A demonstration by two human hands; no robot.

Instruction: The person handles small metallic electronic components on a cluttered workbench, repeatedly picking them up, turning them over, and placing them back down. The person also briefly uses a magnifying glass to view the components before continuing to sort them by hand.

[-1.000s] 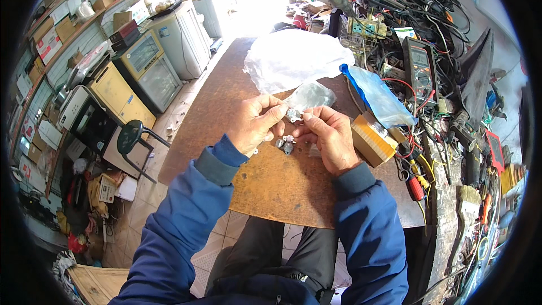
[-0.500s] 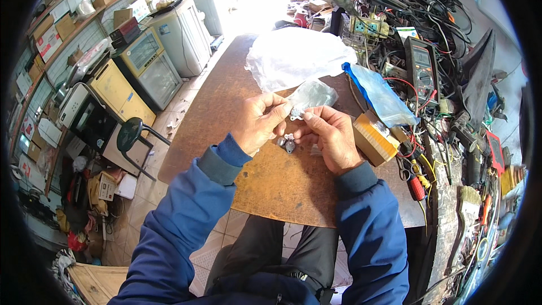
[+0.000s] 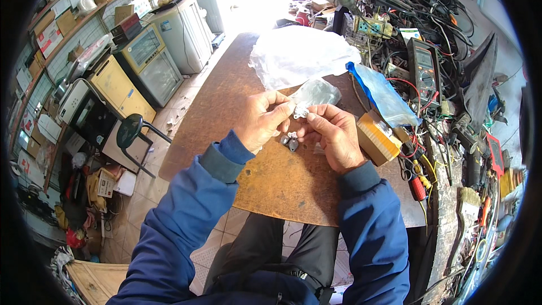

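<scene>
Over the middle of the brown wooden table [image 3: 203, 113], a small silvery metal part with a holed flange [image 3: 300, 112] is pinched between my two hands. My left hand [image 3: 261, 120] grips its left side with thumb and forefinger. On the other side, the thumb and fingertips of my right hand [image 3: 337, 138] are closed on it. Just below, several similar small round metal parts [image 3: 291, 142] lie together on the tabletop. A small clear plastic bag [image 3: 320, 91] rests right behind my fingers.
A white plastic sheet [image 3: 305, 56] covers the table's far part. To the right are an open yellow-brown carton [image 3: 375, 141], a blue-edged plastic bag [image 3: 384, 96], a multimeter [image 3: 424, 68], a red-handled tool [image 3: 418, 187] and piled cables [image 3: 395, 0]. A dark stool [image 3: 132, 130] stands left.
The small metal part has turned slightly between my fingertips, so its flange shows differently. Both hands stay in nearly the same place, and the whole view has shifted a little.
</scene>
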